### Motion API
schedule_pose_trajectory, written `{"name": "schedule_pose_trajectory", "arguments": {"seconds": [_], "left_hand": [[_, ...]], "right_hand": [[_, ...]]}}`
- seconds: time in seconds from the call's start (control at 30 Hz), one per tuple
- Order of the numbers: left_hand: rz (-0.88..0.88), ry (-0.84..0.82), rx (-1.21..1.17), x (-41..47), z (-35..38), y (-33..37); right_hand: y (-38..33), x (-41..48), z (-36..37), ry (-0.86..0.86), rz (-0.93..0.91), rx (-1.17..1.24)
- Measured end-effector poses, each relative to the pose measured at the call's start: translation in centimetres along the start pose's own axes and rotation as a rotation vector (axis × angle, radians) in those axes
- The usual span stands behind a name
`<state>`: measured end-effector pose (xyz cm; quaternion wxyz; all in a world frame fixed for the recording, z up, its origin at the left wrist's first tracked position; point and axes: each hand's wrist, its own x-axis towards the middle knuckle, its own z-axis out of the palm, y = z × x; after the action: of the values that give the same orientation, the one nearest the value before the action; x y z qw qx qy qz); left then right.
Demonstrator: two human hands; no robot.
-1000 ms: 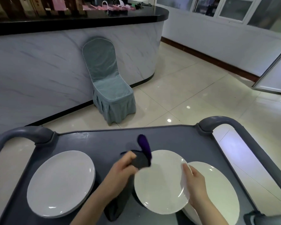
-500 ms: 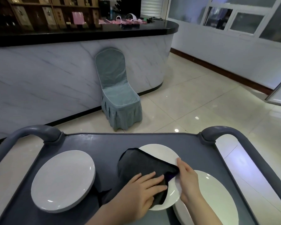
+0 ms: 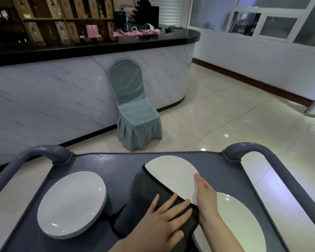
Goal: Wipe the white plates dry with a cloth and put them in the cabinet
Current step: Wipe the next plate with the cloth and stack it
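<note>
Bare L grip (image 3: 159, 222), R grip (image 3: 205, 199)

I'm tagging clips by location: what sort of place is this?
Probably a restaurant or banquet hall: a marble-fronted counter with shelves behind, a cloth-covered chair, and a service cart of white plates.

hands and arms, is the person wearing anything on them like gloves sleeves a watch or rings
Nothing worn shows. The left hand and right hand are bare, with no gloves and no rings on the fingers in view. The left forearm and right forearm are bare too, with no sleeve, watch or bracelet down to the frame's bottom edge.
</note>
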<state>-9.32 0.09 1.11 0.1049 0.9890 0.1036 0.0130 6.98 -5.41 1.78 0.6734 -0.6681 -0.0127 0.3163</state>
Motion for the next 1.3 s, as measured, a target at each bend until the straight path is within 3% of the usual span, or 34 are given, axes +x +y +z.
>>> {"name": "schedule_pose_trajectory", "arguments": {"seconds": [0.13, 0.23, 0.33, 0.4, 0.5, 0.6, 0.87, 1.03, 1.2, 1.3], "left_hand": [[-0.087, 0.045, -0.112, 1.4, 0.7, -0.8], [-0.304, 0.131, -0.117, 3.0, 0.0, -2.8], [-0.409, 0.188, -0.186, 3.0, -0.6, -4.6], [-0.352, 0.308, -0.162, 2.0, -1.1, -4.5], [-0.172, 0.182, -0.144, 0.6, -0.3, -3.0], [-0.042, 0.101, 0.052, 0.5, 0.0, -0.9], [-0.253, 0.141, -0.095, 3.8, -1.4, -4.7], [-0.43, 0.151, -0.038, 1.9, -0.9, -5.7], [-0.22, 0.096, 0.032, 0.3, -0.6, -0.5], [-0.146, 0.173, -0.045, 2.1, -0.7, 0.1]], "right_hand": [[0.6, -0.9, 0.8, -0.031, 0.028, 0.017], [1.7, -1.9, 1.5, -0.031, 0.017, 0.0], [1.0, -2.1, 1.3, -0.029, -0.024, -0.019], [-0.2, -1.7, 0.9, -0.009, -0.07, -0.007], [-1.2, -0.9, 0.8, 0.004, -0.105, 0.018], [-0.8, -1.1, 1.2, -0.025, -0.101, -0.016], [-0.1, -2.5, 2.6, 0.044, -0.055, -0.082], [-2.7, -1.6, 0.7, 0.124, -0.081, -0.055], [-2.6, -1.6, 0.6, 0.115, -0.044, -0.002], [-0.6, -2.8, 1.9, 0.061, -0.046, -0.025]]}}
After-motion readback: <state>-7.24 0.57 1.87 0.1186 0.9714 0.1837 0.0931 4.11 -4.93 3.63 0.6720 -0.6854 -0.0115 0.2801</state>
